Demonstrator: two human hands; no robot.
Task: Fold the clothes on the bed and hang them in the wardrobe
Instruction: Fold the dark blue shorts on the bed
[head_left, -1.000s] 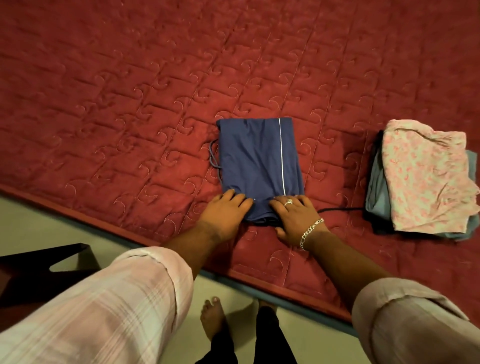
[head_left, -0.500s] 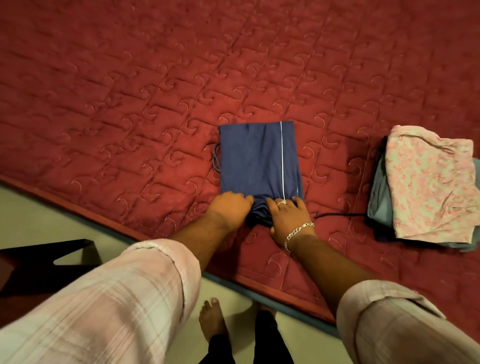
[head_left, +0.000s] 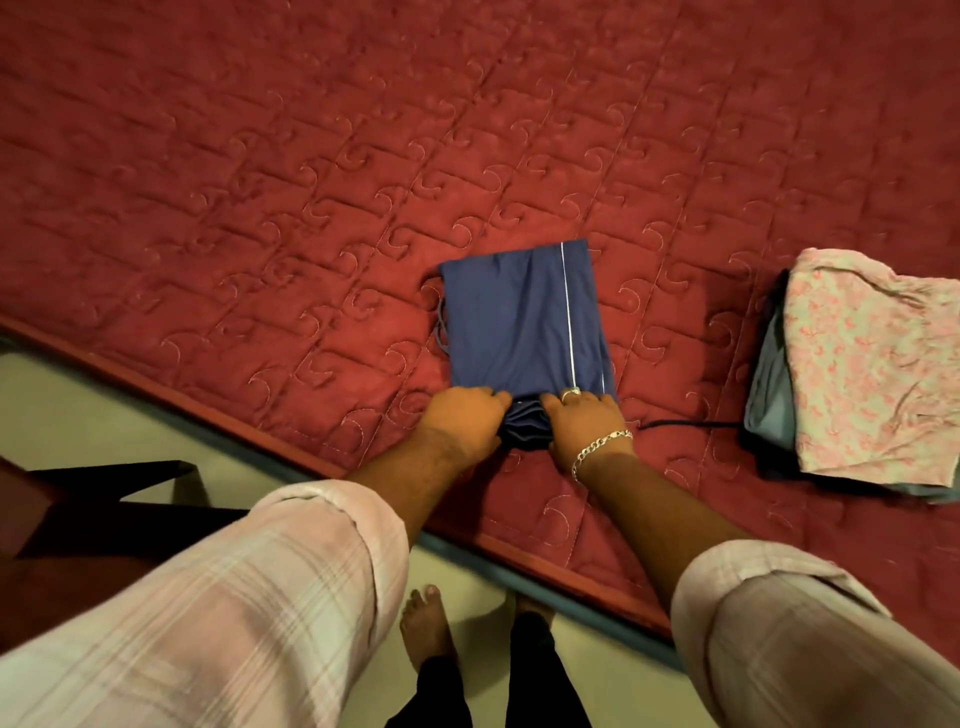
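Both hands have curled since a second ago: then the fingers lay flat on the near edge of the trousers (head_left: 522, 322), now they bunch that edge up. The left hand (head_left: 464, 422) grips the near-left corner, its fingertips tucked under the cloth and hidden. The right hand (head_left: 582, 423) grips the near-right corner beside the white stripe; its thumb is out of sight, and a ring and a chain bracelet show on it. Between the two hands the blue cloth is gathered into folds.

The trousers lie folded on the red quilt (head_left: 260, 208) of the bed, close to its near edge. A drawstring loop pokes out at their left side. A dark cord (head_left: 685, 425) runs from behind the right hand toward the pile (head_left: 862, 364) at the right; where it starts is hidden. That pile has a pink flowered piece on top and grey-blue cloth under it, mostly covered, and the frame cuts its right side off.

Pale checked sleeves are rolled up on both arms. Below, a bare foot (head_left: 426, 623) stands on the floor; the other is mostly hidden under the bed's edge. At the left a dark object (head_left: 78, 514) is too dim to make out. No writing or labels can be read.
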